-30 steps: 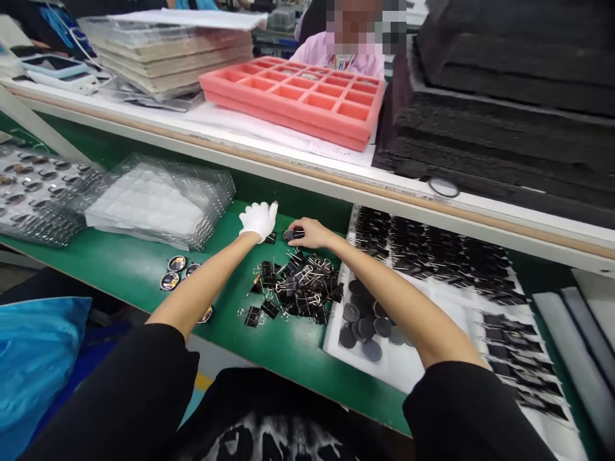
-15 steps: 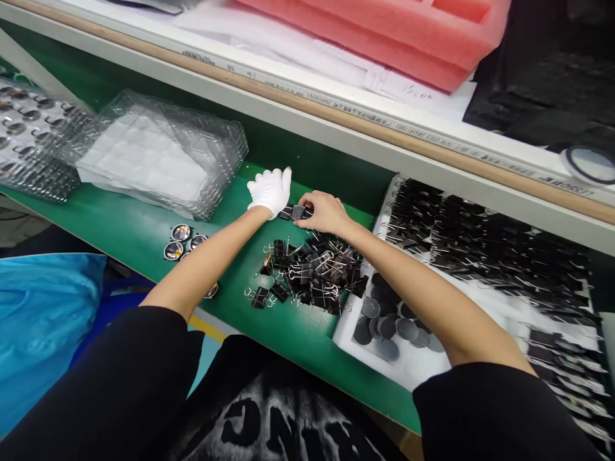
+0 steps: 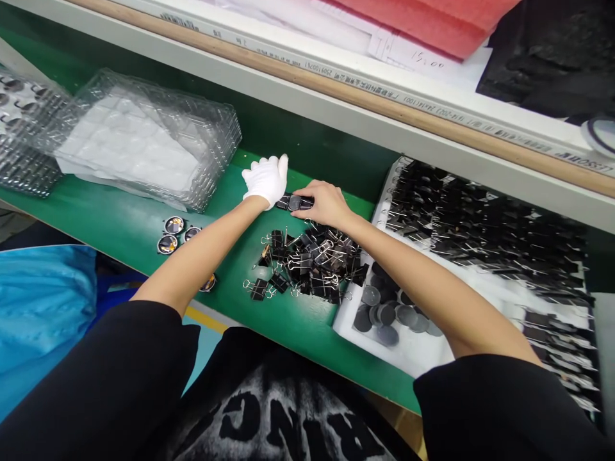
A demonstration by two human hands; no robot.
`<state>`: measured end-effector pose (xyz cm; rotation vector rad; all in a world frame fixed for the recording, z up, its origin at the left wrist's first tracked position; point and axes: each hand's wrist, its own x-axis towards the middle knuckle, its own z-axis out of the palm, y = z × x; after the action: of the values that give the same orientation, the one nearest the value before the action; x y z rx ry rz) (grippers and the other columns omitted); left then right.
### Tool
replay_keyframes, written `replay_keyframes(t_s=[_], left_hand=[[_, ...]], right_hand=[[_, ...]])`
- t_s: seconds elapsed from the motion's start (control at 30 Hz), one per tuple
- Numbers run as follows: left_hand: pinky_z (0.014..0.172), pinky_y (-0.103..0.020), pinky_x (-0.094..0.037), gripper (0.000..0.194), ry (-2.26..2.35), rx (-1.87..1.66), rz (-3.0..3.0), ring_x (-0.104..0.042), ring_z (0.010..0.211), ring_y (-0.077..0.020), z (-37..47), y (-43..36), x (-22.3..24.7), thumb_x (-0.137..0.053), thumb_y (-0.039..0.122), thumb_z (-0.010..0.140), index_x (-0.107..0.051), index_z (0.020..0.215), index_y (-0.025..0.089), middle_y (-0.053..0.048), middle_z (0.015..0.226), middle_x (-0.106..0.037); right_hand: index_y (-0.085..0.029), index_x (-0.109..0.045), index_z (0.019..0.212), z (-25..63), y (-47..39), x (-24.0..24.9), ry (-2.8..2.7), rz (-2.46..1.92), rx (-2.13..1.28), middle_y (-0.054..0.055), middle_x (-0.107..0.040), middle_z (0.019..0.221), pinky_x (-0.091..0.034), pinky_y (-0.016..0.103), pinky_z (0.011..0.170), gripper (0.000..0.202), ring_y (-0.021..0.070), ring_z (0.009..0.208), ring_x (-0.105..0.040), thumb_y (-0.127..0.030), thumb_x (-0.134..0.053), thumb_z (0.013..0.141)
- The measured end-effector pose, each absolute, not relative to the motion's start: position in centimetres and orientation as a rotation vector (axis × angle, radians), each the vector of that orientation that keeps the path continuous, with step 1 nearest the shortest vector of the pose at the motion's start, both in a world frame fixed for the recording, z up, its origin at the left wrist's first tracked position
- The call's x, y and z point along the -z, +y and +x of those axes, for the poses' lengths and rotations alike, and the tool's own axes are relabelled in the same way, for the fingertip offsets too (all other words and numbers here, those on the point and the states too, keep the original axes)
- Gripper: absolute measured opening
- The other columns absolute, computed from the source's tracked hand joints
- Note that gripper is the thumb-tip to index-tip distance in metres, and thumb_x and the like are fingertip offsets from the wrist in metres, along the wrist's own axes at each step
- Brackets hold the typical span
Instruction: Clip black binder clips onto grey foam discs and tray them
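Right hand [image 3: 327,203] had it, thumb and finger pinching a dark disc [image 3: 295,203] flanked by black clips [image 3: 284,202], eleven o'clock of the clip pile [image 3: 314,264], gloved left hand [image 3: 266,181] close by, grip unclear!

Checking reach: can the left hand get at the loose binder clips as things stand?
Likely yes: the gloved left hand sits just beyond the binder clips, with green tabletop between and nothing visibly blocking.
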<state>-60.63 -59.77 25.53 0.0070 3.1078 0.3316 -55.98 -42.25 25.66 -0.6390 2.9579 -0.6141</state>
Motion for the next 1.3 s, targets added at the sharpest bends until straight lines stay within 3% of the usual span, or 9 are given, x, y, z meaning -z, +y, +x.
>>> replay_keyframes(t_s=[0.17,0.4,0.63,0.73,0.8,0.9,1.03,1.17,1.3], left_hand=[[0.110,-0.057,-0.039,0.060,3.092,-0.294,0.011,-0.050,0.133,-0.0378,-60.6,-59.7,-25.6,-0.039,0.048,0.107,-0.042,0.161,0.022,-0.020,0.144,-0.057],[0.110,-0.060,-0.038,0.059,3.089,-0.326,0.006,-0.049,0.134,-0.0413,-60.7,-59.7,-25.4,-0.038,0.045,0.108,-0.041,0.163,0.023,-0.021,0.144,-0.056],[0.109,-0.066,-0.037,0.055,3.133,-0.561,-0.016,-0.054,0.133,-0.0439,-61.4,-59.9,-24.5,-0.029,0.041,0.107,-0.057,0.150,0.019,-0.024,0.136,-0.063],[0.110,-0.064,-0.040,0.060,3.095,-0.870,-0.047,-0.058,0.131,-0.0411,-61.5,-60.0,-25.2,-0.022,0.045,0.108,-0.066,0.139,0.017,-0.023,0.134,-0.067],[0.109,-0.052,-0.046,0.071,3.012,-1.268,-0.004,-0.064,0.125,-0.0323,-60.9,-60.1,-26.6,-0.010,0.047,0.109,-0.070,0.131,0.016,-0.019,0.130,-0.070],[0.098,-0.035,-0.053,0.078,2.862,-1.646,0.189,-0.070,0.106,-0.0219,-58.4,-60.2,-29.5,-0.004,0.054,0.109,-0.071,0.121,0.016,-0.014,0.120,-0.076],[0.078,-0.033,-0.051,0.073,2.906,-1.295,0.424,-0.067,0.076,-0.0217,-52.8,-60.1,-32.8,-0.018,0.062,0.108,-0.071,0.082,0.019,-0.010,0.082,-0.075],[0.064,-0.033,-0.044,0.070,2.893,-1.177,0.509,-0.059,0.059,-0.0195,-46.8,-58.6,-34.5,-0.022,0.057,0.109,-0.055,0.059,0.022,-0.005,0.059,-0.062],[0.059,-0.032,-0.045,0.063,2.788,-1.291,0.811,-0.060,0.059,-0.0189,-41.7,-56.4,-34.6,-0.029,0.055,0.110,-0.062,0.067,0.022,-0.004,0.062,-0.063]], right_hand=[[-0.029,-0.079,0.126,-56.1,-42.3,-25.1,2.968,-0.676,0.696,0.007,-0.073,0.120,-0.047,0.043,0.090,0.047,0.0325,0.112,-0.064,-0.040,-0.086,0.080],[-0.029,-0.080,0.123,-56.1,-42.6,-25.1,2.971,-0.645,0.744,0.007,-0.073,0.117,-0.047,0.044,0.090,0.043,0.0325,0.110,-0.064,-0.037,-0.085,0.080],[-0.030,-0.078,0.125,-56.3,-42.9,-25.2,2.933,-0.654,0.674,0.009,-0.072,0.120,-0.049,0.051,0.096,0.045,0.0357,0.116,-0.063,-0.040,-0.084,0.081],[-0.027,-0.076,0.127,-57.1,-42.4,-26.5,2.877,-0.650,0.725,0.009,-0.073,0.127,-0.050,0.051,0.101,0.047,0.0348,0.121,-0.065,-0.036,-0.084,0.081],[-0.023,-0.076,0.125,-57.5,-41.7,-28.0,2.764,-0.632,0.938,0.009,-0.075,0.126,-0.052,0.046,0.103,0.040,0.0291,0.116,-0.069,-0.034,-0.079,0.086],[-0.020,-0.075,0.112,-56.8,-40.3,-31.0,2.415,-0.454,1.356,0.007,-0.079,0.108,-0.058,0.034,0.086,0.027,0.0184,0.086,-0.074,-0.042,-0.068,0.097],[-0.020,-0.069,0.098,-52.3,-38.9,-33.6,1.997,-0.167,1.648,0.008,-0.079,0.083,-0.056,0.028,0.059,0.041,0.0147,0.057,-0.067,-0.060,-0.060,0.100],[-0.020,-0.065,0.089,-44.7,-37.6,-34.6,1.958,-0.188,1.709,0.008,-0.078,0.075,-0.054,0.030,0.054,0.055,0.0160,0.050,-0.064,-0.074,-0.058,0.094],[-0.022,-0.064,0.089,-36.4,-35.4,-35.9,2.395,-0.408,1.584,0.000,-0.077,0.077,-0.052,0.027,0.063,0.032,0.0167,0.064,-0.070,-0.053,-0.072,0.092]])
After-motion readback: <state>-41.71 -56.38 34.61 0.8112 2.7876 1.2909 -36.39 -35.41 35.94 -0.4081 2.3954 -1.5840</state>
